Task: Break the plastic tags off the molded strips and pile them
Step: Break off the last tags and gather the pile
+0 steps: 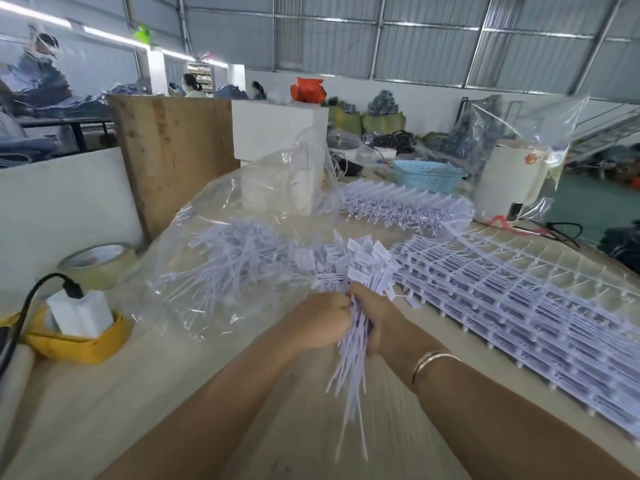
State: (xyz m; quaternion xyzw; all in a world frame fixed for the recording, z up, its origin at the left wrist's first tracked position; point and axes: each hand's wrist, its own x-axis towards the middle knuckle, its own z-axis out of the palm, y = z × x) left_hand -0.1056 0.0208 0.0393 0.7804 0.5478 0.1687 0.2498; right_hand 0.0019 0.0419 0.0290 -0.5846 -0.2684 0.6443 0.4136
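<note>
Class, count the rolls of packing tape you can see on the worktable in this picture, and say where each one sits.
1. The tape roll lies flat at the table's left edge, behind the yellow holder and left of the clear plastic bag. Others could be hidden behind the bag.

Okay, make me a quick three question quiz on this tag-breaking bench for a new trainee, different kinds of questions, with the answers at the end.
1. True or false: both the left hand and the right hand grip the bundle of loose tags.
2. Multiple choice: where do the unbroken molded strips lie? A) stacked on the table to the person's right, B) inside the blue basket, C) on the yellow tray.
3. Short answer: what holds the pile of broken-off tags to the left of the hands?

Key: 1 true. 2 A. 3 the clear plastic bag.
</note>
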